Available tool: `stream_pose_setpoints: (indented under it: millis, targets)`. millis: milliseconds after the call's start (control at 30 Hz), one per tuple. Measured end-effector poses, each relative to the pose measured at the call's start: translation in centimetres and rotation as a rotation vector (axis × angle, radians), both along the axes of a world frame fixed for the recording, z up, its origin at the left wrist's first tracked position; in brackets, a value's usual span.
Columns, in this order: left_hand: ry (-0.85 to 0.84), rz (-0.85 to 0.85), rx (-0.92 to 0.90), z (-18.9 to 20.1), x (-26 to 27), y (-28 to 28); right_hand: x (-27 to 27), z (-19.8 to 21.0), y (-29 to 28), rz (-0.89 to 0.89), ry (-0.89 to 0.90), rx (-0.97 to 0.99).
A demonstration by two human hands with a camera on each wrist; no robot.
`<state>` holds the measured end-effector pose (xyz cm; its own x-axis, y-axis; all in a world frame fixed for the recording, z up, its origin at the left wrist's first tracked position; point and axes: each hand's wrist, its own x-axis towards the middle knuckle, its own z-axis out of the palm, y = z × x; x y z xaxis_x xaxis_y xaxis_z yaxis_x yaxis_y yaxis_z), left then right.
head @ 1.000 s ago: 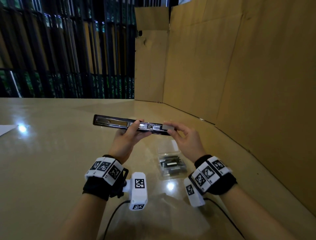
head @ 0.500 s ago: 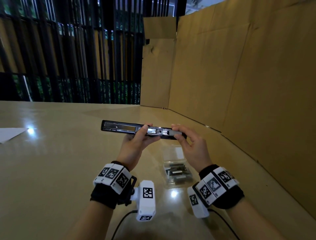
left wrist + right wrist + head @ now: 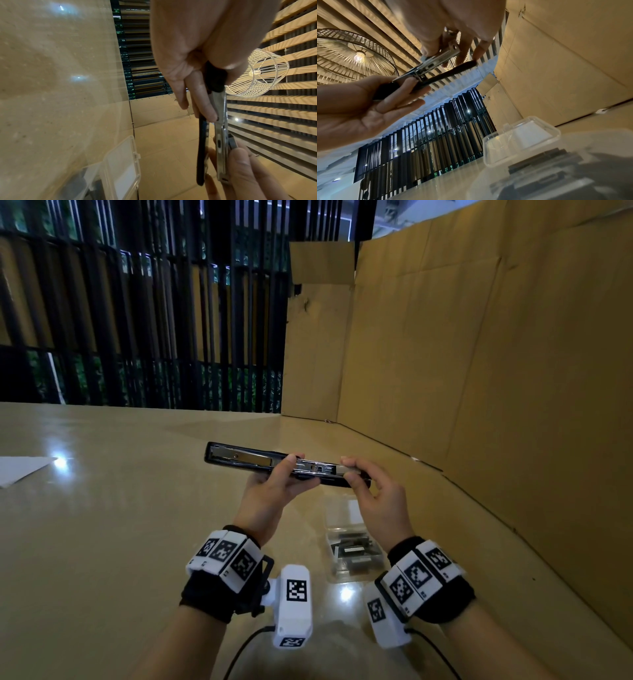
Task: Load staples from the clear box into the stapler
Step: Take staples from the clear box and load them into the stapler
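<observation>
Holding the stapler (image 3: 239,459) level above the surface (image 3: 102,542), the left hand (image 3: 270,494) grips it near the middle, thumb on top of the chrome rail and fingers lying along the underside. The stapler is long and slim, swung fully open into one line: a black plastic shell at the left end with a shiny metal channel inside it, and the bright steel magazine running to the right. The right hand (image 3: 376,501) pinches a small grey strip of staples (image 3: 346,470) between thumb and forefinger, right at the magazine's right end, with its other fingers loosely curled beneath the black base. In the left wrist view the steel rail (image 3: 221,135) and the thin black base (image 3: 202,148) run side by side with a narrow gap between them.

The box (image 3: 352,546) lies on the glossy tan surface just below the right hand, lid hinged open and flat; it is clear, thin-walled plastic with rounded corners, and dark grey staple blocks lie jumbled inside. Creased brown cardboard (image 3: 479,371) stands along the right and far edges. A white paper (image 3: 20,470) lies far left.
</observation>
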<state>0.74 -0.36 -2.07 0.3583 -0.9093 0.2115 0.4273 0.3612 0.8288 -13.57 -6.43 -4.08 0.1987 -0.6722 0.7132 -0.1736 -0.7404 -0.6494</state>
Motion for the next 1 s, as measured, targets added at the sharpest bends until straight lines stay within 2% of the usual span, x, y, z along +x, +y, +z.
stream_pose_setpoints:
  millis: [167,367,567,667,733,800,1000]
  targets:
    - [-0.021,0.004,-0.001,0.1,0.0,0.0,0.2,0.0,0.0,-0.015,-0.005,-0.044]
    - [-0.075,0.043,0.035,0.0,0.3,-0.2,0.1,0.9,0.0,-0.022,0.083,0.033]
    - [-0.055,0.044,0.027,-0.1,0.2,-0.3,-0.2,1.0,-0.3,-0.011,0.064,0.052]
    - [-0.05,0.025,0.025,0.0,0.1,-0.1,-0.1,0.4,-0.2,-0.048,0.137,-0.081]
    - [-0.075,0.021,0.015,0.2,0.1,0.0,0.0,-0.1,-0.2,-0.075,0.264,-0.227]
    - [-0.073,0.028,0.008,0.2,0.3,0.0,-0.1,-0.3,-0.4,-0.101,0.356,-0.276]
    - [-0.112,0.084,0.053,0.0,1.0,-0.1,-1.1,-0.4,-1.0,-0.078,0.312,-0.128]
